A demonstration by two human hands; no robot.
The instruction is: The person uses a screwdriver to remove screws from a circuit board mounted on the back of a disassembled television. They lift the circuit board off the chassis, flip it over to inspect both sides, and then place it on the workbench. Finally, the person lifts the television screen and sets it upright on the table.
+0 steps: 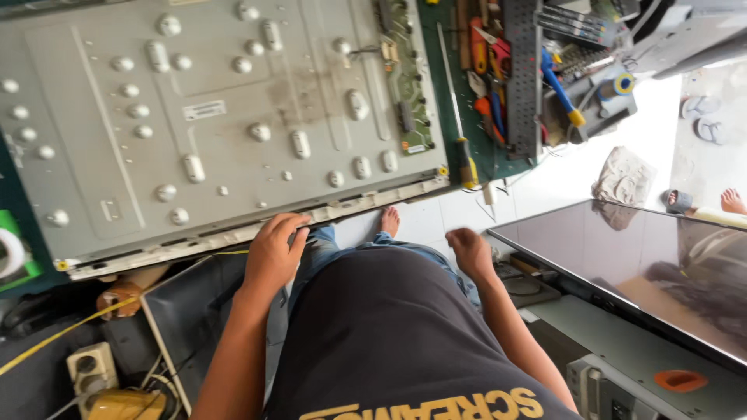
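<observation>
A large grey metal back panel of a flat screen (218, 117) lies face down on a green bench, its studs and a green circuit strip (405, 78) showing. My left hand (274, 253) grips the near edge of this panel, fingers curled over the rim. My right hand (471, 250) hangs loose beside my hip with its fingers curled and nothing in it, close to the panel's near right corner. I stand against the bench in a dark shirt and jeans, one bare foot (389, 221) visible on the white floor.
A long screwdriver (459, 132) and several hand tools (490, 70) lie right of the panel. A dark glossy screen (622, 264) leans at my right. A cloth (624, 177) lies on the floor. Cables, a power strip (89, 373) and boxes crowd the lower left. Another person's foot (731, 201) shows far right.
</observation>
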